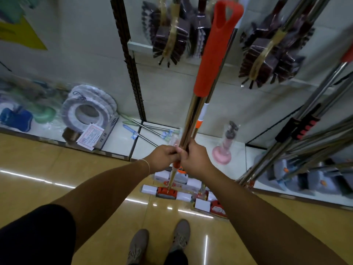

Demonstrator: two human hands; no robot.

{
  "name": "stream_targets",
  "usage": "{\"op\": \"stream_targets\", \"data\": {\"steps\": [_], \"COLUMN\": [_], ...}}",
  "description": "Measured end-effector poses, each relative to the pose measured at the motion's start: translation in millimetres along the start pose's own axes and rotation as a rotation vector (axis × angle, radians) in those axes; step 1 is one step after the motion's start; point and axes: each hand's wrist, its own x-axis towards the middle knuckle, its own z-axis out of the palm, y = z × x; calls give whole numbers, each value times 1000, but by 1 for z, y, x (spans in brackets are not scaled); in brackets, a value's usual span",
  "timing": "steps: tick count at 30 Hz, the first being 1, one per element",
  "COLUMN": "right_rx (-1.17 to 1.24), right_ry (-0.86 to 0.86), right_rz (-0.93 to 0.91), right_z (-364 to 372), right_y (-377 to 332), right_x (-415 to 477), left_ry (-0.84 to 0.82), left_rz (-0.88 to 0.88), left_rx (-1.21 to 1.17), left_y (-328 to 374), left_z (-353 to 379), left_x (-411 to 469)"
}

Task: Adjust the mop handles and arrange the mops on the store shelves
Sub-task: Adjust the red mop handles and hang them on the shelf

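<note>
In front of the bottom shelf (122, 148), a sponge mop stands near upright; its red-and-white head (167, 192) is down on the floor (86, 180). Left hand (164, 154) and right hand (196, 159) meet mid-shaft, fingers of both curled tight round the steel tube (191, 119), just above the orange collar (176, 165). The tube looks stiff, prob. light, but polished and likely slippery; best held either side of the collar, where a twist would loosen or lock the length. The orange grip (214, 54) up top looks less slick, better for lifting; the pole is long, so the top end may swing toward the hanging brushes (170, 37).
</note>
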Motion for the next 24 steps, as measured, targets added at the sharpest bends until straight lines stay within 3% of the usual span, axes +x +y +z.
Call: {"op": "stream_targets", "data": {"steps": [5, 14, 17, 24], "right_rx": [-36, -52, -59, -33], "right_ry": [19, 172, 228, 387], "right_rz": [-29, -70, -64, -11], "right_z": [-2, -63, -90, -164], "right_y": [-34, -95, -104, -104], "right_x": [-40, -95, -122, -201], "left_ry": [-62, -205, -257, -454], "left_rz": [65, 337, 453, 593], "left_rx": [26, 172, 245, 134], "left_y": [13, 104, 140, 209], "left_z": [-16, -42, -36, 16], "left_x": [-44, -99, -116, -133]}}
